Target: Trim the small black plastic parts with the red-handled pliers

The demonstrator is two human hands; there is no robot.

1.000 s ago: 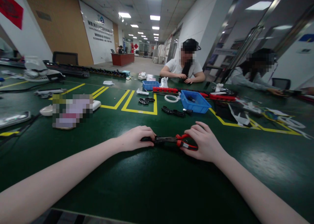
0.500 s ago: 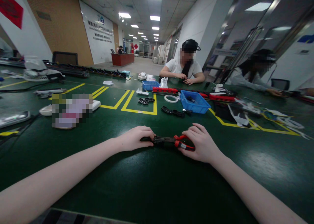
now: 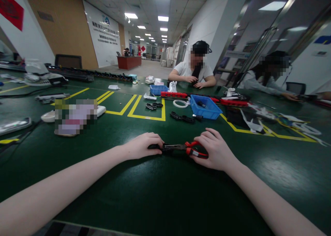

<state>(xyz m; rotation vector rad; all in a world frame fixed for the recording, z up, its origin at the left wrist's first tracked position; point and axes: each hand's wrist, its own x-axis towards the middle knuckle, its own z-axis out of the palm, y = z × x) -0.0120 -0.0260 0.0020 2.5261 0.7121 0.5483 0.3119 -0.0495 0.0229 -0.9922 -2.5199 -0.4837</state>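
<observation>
In my left hand (image 3: pixel 145 145) is a small black part (image 3: pixel 155 146), pinched between fingers and thumb; its exact kind does not show. My right hand (image 3: pixel 216 149) is closed round the red-and-black handles of a pair of long-nose pliers (image 3: pixel 190 148). The jaws point left and reach the black part at my left fingertips. Whether they grip it is too small to tell. Both hands are just above the green table (image 3: pixel 165 194).
Beyond my hands lie black parts (image 3: pixel 182 117), a white ring (image 3: pixel 180 104) and a blue bin (image 3: pixel 205 107). A phone-like object (image 3: pixel 76 118) is at the left. Across the table sits a person (image 3: pixel 192 70); another person (image 3: pixel 269 77) is at the right.
My right hand and the pliers have shifted slightly to the right. The left hand stays in place with the black part.
</observation>
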